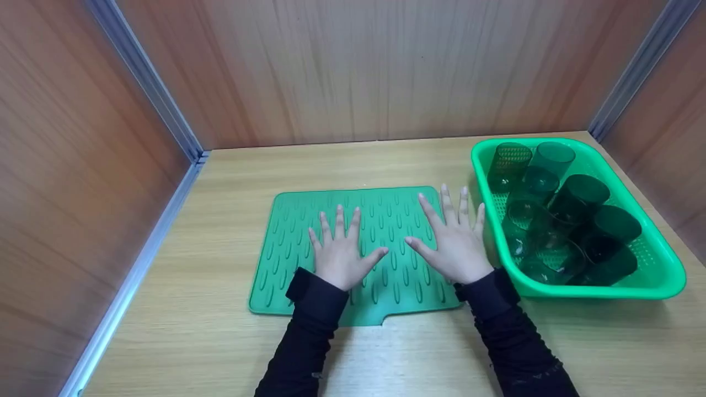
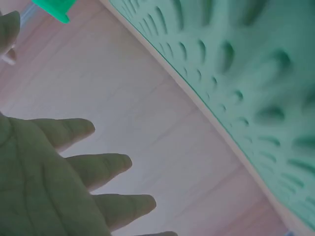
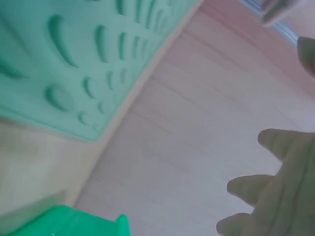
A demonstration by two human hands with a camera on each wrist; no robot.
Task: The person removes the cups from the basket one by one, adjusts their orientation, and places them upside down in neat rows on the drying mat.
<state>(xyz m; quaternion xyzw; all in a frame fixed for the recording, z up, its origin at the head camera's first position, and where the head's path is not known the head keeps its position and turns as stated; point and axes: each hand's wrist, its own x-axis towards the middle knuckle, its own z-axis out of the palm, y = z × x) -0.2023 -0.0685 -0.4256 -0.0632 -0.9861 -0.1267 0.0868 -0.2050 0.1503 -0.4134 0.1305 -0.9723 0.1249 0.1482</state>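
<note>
A flat green mat (image 1: 331,201) with rows of raised oval ridges lies on the table. Over its middle, my left hand (image 1: 341,258) is spread palm down, fingers straight and holding nothing. Near the mat's right side my right hand (image 1: 456,248) is spread the same way, its little finger close to the basket. In the left wrist view the palm and fingers (image 2: 113,167) stand apart from the ridged mat (image 2: 246,98). The right wrist view likewise shows a gap between the fingers (image 3: 251,189) and the mat (image 3: 74,64).
To the right stands a bright green basket (image 1: 590,292) with perforated walls. Several dark, see-through tumblers (image 1: 584,197) lie and lean inside it. Wood-grain panels (image 1: 386,71) rise at the back and both sides, joined by metal strips (image 1: 149,82).
</note>
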